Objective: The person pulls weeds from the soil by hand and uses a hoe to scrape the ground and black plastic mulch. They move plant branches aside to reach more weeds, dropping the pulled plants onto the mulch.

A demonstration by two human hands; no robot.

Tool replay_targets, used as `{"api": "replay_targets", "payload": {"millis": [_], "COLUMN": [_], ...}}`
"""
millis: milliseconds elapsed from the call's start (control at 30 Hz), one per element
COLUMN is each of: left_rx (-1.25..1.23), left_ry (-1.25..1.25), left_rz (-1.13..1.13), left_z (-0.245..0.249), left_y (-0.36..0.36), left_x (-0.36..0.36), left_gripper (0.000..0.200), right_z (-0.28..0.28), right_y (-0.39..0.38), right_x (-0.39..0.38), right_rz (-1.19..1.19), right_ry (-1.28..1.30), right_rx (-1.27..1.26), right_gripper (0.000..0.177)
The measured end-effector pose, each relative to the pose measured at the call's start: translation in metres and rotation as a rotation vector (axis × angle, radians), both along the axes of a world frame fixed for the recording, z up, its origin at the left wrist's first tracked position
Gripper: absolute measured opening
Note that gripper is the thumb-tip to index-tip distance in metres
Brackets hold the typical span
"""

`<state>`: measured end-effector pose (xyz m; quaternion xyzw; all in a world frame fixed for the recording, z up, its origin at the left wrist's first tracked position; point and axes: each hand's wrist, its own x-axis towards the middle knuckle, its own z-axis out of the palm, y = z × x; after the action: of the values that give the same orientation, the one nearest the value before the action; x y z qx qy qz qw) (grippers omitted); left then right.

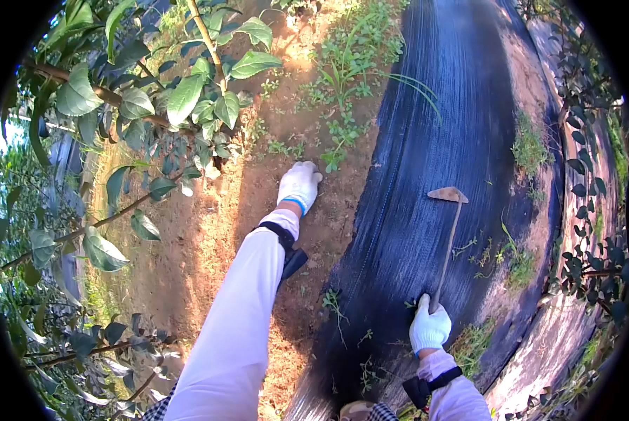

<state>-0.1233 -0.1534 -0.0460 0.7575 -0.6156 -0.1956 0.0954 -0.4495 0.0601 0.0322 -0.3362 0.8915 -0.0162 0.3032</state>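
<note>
My left hand (300, 186), in a white glove with a blue cuff edge, reaches down to the bare brown soil. Its fingers are curled together, and whatever they may hold is hidden. Just beyond it grow small green weeds (339, 137). My right hand (429, 326), also in a white glove, is closed round the handle of a small hand hoe (446, 259). The hoe points away from me over the black ground sheet, with its flat, soil-coloured blade at the far end.
Black ground sheet (420, 133) runs lengthwise on the right, with pulled weeds (335, 309) scattered over it. Leafy branches (188, 98) hang into the left side. More grass (528, 147) and foliage (588, 175) line the right. A shoe (356, 410) shows at the bottom.
</note>
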Motion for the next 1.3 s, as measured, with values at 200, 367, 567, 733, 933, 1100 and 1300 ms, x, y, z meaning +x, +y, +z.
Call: {"api": "replay_targets", "payload": {"millis": [200, 367, 567, 733, 933, 1100, 1300], "left_rx": [-0.368, -0.269, -0.381, -0.228, -0.184, -0.286, 0.04], "left_ry": [0.182, -0.064, 0.363, 0.026, 0.014, 0.8, 0.604], "left_rz": [0.48, 0.104, 0.239, 0.075, -0.02, 0.136, -0.339], "left_z": [-0.013, -0.001, -0.017, 0.024, -0.003, 0.064, 0.218], "left_y": [0.006, -0.02, -0.024, -0.023, -0.038, 0.019, 0.015], "left_x": [0.075, 0.07, 0.082, 0.049, 0.041, -0.067, -0.089], "left_gripper": [0.031, 0.035, 0.019, 0.037, 0.023, 0.031, 0.057], "right_z": [0.0, 0.007, 0.007, 0.006, 0.011, -0.002, 0.024], "right_y": [-0.002, -0.006, -0.008, -0.006, -0.008, -0.004, -0.017], "right_x": [0.001, 0.005, 0.008, 0.01, 0.012, 0.007, -0.003], "right_rz": [-0.031, 0.003, -0.02, -0.035, 0.01, 0.026, 0.159], "right_ry": [-0.032, 0.02, 0.03, 0.052, 0.071, 0.048, -0.044], "right_rx": [-0.011, -0.023, -0.025, -0.021, -0.04, -0.029, 0.172], "right_gripper": [0.045, 0.043, 0.043, 0.043, 0.043, 0.045, 0.053]}}
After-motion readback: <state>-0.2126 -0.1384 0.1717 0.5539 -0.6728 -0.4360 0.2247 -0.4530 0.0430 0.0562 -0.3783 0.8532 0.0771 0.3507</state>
